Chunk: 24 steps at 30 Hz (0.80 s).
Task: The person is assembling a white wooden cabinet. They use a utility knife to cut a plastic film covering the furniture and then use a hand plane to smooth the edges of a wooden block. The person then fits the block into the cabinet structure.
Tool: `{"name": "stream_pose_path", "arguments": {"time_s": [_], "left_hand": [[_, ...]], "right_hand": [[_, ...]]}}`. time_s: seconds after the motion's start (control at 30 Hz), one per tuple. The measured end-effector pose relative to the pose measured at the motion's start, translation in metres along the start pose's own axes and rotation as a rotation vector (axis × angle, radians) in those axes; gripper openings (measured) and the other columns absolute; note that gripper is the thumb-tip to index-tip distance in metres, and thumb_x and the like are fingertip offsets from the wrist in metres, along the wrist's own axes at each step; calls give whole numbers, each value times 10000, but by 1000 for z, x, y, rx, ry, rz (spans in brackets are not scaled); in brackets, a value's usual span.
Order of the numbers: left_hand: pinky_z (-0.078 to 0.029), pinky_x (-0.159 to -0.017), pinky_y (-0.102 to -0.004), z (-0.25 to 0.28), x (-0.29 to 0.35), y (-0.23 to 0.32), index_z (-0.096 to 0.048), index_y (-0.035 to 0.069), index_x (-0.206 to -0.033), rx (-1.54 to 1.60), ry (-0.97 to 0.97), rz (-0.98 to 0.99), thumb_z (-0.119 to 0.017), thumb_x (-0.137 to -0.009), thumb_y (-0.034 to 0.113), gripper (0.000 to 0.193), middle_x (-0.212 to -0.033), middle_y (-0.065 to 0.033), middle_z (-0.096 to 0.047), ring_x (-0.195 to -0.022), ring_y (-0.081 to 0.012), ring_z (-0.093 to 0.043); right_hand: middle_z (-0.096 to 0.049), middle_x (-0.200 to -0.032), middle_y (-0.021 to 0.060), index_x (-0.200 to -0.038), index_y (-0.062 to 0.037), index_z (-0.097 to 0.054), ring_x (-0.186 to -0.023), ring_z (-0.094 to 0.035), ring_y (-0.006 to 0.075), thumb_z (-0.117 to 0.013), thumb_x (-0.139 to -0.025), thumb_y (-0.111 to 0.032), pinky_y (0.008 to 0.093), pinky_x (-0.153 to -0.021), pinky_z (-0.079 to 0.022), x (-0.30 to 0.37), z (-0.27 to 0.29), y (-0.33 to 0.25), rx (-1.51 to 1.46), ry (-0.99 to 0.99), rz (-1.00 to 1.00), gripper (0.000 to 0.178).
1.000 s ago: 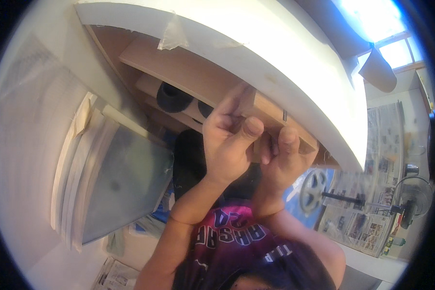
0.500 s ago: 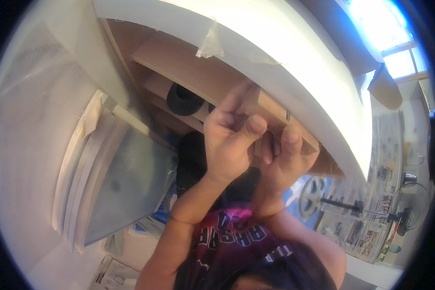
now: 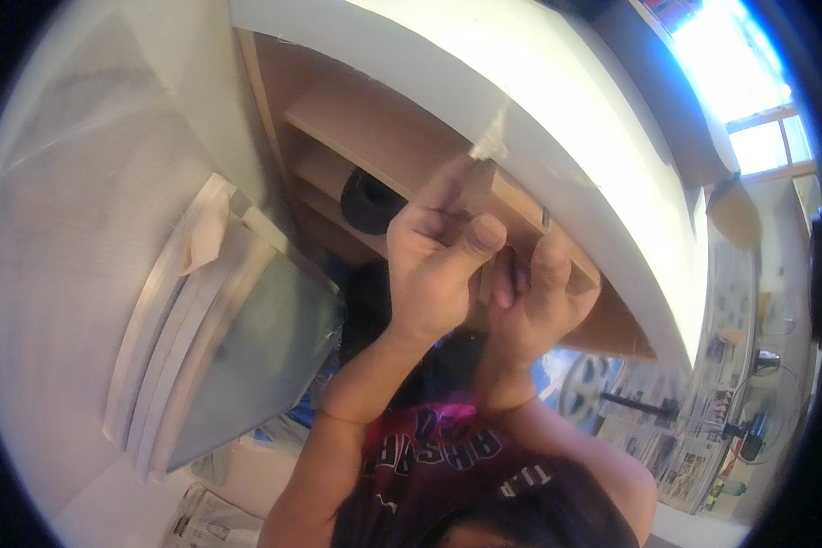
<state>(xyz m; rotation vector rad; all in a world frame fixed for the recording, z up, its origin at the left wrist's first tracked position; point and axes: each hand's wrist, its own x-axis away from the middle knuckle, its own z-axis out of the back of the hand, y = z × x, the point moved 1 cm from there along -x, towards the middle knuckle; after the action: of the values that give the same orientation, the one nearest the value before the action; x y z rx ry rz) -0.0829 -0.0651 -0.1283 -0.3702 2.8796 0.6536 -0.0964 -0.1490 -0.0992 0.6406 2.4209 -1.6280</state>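
My left hand (image 3: 438, 269) and my right hand (image 3: 543, 297) are both raised close together, palms toward me, thumbs on the near side. Between them they grip a light-brown wooden block (image 3: 519, 203) with a short dark mark or slot on its face. My left fingers wrap its left end and my right fingers its right end; some fingertips are hidden behind it. The block lies against the underside of a white curved panel (image 3: 411, 59). A torn pale strip (image 3: 491, 137) hangs off that panel at the block's left end.
Brown wooden shelves (image 3: 356, 128) sit under the panel, with a round black object (image 3: 372, 201) on one. Several framed panels (image 3: 183, 347) lean at the left. A fan (image 3: 758, 429) and papers covered in print (image 3: 644, 457) are at the right.
The white panel, shelves and torn strip have shifted to the right and slightly down in view. My hands and the block keep nearly the same place, so the strip now hangs beside the block.
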Motion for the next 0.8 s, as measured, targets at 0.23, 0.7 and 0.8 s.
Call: {"name": "stream_pose_path", "arguments": {"time_s": [0.23,0.7,0.8], "left_hand": [[-517,-807,-223,14,-23,22,-473,-101,-1461,-68,15,-95,-816,-917,277,746,-1166,-117,-707,-980,-110,-651],[-532,-744,-217,39,-53,61,-513,-83,-1424,-16,-60,-73,-780,-952,246,634,-1109,-77,-702,-910,-101,-645],[-540,-742,-217,44,-58,68,-514,-82,-1421,-27,-64,-80,-761,-967,224,601,-1111,-78,-701,-903,-100,-649]], "right_hand": [[-652,-851,98,-1168,73,-578,-528,-562,115,-763,-949,-130,235,-391,-399,-5,-29,18,39,-17,-15,351],[-539,-742,-3,-1060,14,-626,-540,-408,25,-635,-1047,-173,187,-416,-305,-14,-87,40,134,-48,35,188],[-549,-746,4,-1012,12,-644,-536,-408,25,-627,-1048,-155,192,-413,-307,-14,-100,42,149,-17,37,171]]}}
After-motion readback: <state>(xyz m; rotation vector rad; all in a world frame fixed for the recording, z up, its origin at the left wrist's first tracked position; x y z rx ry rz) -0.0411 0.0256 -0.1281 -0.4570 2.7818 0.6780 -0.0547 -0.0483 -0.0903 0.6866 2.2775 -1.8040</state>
